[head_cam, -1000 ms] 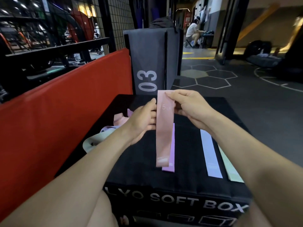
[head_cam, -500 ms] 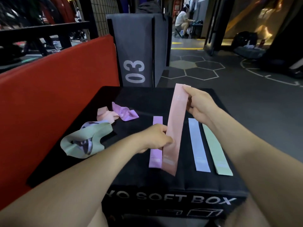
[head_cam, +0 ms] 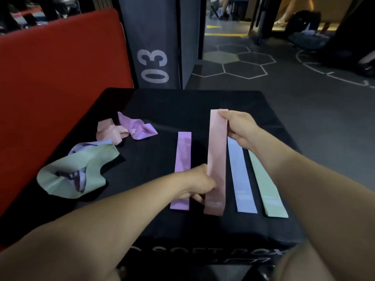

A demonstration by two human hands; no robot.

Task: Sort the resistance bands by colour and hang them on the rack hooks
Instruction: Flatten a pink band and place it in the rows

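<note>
Both hands hold one flat pink resistance band [head_cam: 216, 159] stretched lengthwise over the top of the big black padded soft box [head_cam: 162, 106]: the right hand [head_cam: 239, 128] pinches its far end between thumb and fingers, and the left hand [head_cam: 197, 184] grips it near the close end, fingers curled round its edge. Its near end reaches the box top; whether the far end touches I cannot tell.

Behind the box to the left stands a broad red padded mat [head_cam: 60, 67], and beside that an upright dark grey block marked 03 [head_cam: 154, 47].

On the left part of the box top lies a crumpled pale green band [head_cam: 69, 173] with a crumpled lilac-blue band [head_cam: 81, 148] tangled through it (the biggest heap there). Just beyond sit a crumpled pink band [head_cam: 108, 131] and a twisted purple band [head_cam: 138, 128], touching each other.

Flat strips lie in a row: a straight purple band [head_cam: 182, 155] just left of the held one, partly under the left hand, then a straight light blue band [head_cam: 242, 179] and a straight pale green strip [head_cam: 267, 187] to its right.
</note>
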